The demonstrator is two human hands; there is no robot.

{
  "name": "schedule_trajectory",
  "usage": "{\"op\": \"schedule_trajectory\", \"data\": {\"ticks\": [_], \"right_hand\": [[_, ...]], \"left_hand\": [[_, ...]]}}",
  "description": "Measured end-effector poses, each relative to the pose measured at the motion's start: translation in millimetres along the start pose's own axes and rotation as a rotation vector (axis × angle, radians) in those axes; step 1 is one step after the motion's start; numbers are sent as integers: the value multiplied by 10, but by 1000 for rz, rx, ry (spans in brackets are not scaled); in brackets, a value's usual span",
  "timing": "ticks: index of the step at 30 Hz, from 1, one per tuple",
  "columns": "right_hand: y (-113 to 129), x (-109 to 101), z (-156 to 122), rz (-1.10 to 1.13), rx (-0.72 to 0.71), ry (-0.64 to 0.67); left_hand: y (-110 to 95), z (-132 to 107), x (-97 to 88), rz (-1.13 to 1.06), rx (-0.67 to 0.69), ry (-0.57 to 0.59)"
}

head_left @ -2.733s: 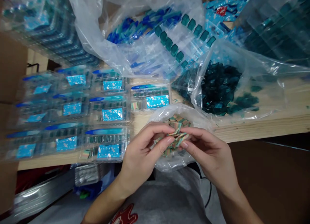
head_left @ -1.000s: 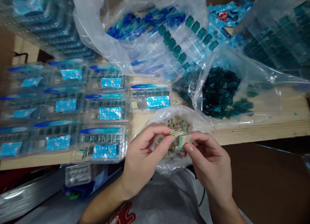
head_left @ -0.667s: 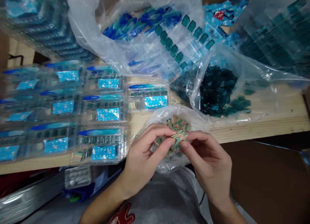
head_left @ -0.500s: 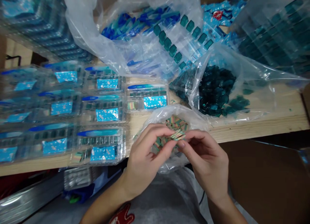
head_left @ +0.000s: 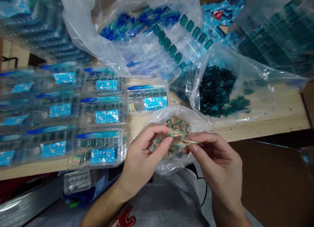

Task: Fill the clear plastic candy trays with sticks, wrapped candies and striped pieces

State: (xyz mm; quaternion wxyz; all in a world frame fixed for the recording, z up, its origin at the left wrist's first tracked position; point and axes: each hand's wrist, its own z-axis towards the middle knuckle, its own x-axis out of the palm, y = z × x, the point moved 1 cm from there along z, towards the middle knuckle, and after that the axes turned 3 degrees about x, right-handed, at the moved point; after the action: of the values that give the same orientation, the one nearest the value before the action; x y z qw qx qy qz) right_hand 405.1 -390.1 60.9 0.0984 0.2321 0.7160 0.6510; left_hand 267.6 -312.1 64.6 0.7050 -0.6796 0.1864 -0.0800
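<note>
And here's a small stack of striped pieces (head_left: 175, 133) pinched between thumb and fingers of my left hand (head_left: 142, 155), while my right hand (head_left: 218, 165) clamps more striped strips (head_left: 188, 143) nearly edge-on, all above the open plastic bag (head_left: 169, 169), probably so that any dropped piece lands inside. Filled packs (head_left: 103, 142) sit in rows, likely for tidiness, on the surface (head_left: 141, 122). My hands hide part of the loose pile (head_left: 178, 123); I can't count what I'm pinching, and the leftmost packs are cut off.

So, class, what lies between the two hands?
In the head view, striped squares in an open plastic bag lie between the left hand and right hand, each pinching some.
</note>
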Motion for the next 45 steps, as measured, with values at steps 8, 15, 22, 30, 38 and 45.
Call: {"op": "schedule_trajectory", "data": {"ticks": [8,15,22,30,38,45], "right_hand": [[-101,229,-26,143,-52,-164],[-91,343,-5,-2,-225,-258],[-90,285,41,-49,-210,-170],[-61,304,-7,98,-264,-271],[-120,154,7,-220,-245,-117],[19,118,101,-60,-126,148]], "left_hand": [[-34,-34,46,-53,60,-98],[-29,-51,49,-77,122,-58],[31,-51,71,22,229,-116],[-17,-102,101,8,320,-143],[59,-31,-11,-239,-99,-85],[-71,-20,-76,-126,150,21]]}}
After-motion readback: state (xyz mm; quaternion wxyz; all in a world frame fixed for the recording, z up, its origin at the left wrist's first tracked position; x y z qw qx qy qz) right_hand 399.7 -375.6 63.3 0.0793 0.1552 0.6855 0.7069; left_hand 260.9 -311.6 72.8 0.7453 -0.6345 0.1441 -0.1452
